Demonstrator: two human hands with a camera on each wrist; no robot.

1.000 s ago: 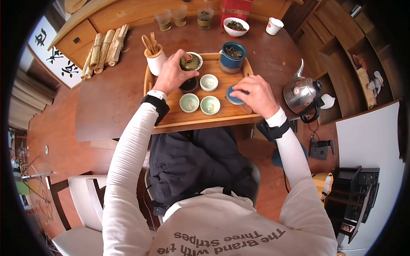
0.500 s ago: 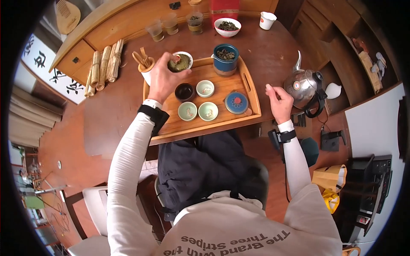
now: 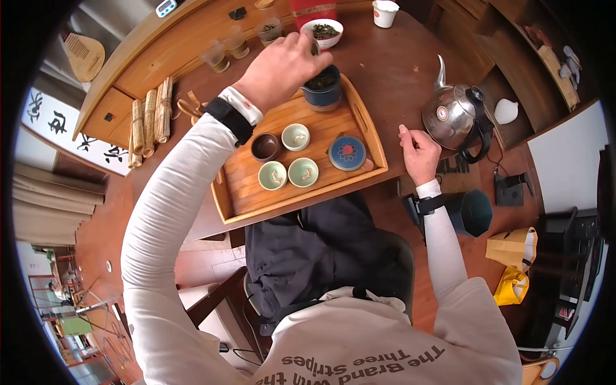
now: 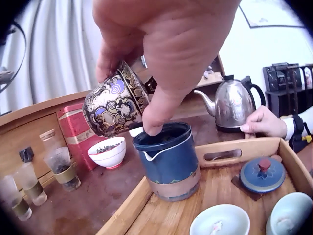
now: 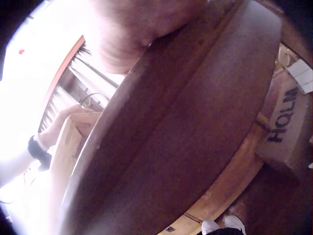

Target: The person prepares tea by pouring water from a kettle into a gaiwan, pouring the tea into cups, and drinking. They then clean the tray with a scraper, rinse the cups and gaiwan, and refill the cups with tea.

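Observation:
My left hand (image 3: 281, 72) grips a patterned bowl-shaped cup (image 4: 115, 108), tilted over the blue pot (image 4: 171, 164) at the tray's back; the left wrist view shows the thumb by its rim. Dark leaves show in the pot (image 3: 322, 95) from above. The blue lid (image 3: 347, 153) lies on the wooden tray (image 3: 247, 204), near pale green cups (image 3: 303, 172) and a dark cup (image 3: 265, 147). Beside the kettle (image 3: 452, 115), my right hand (image 3: 420, 155) rests at the table's edge with fingers loosely bent, holding nothing. The hand hides part of the patterned cup from above.
Behind the tray are a leaf-filled bowl (image 3: 324, 32), a red box (image 4: 78, 132) and several clear cups (image 3: 236, 43). A white paper cup (image 3: 385, 13) is at the back. Bamboo rolls (image 3: 151, 115) lie left. A dark bin (image 3: 473, 212) stands below the right forearm.
The left hand has carried the patterned cup rightward from the tray's left end to above the blue pot. My right hand has left the blue lid and moved right to the table's edge.

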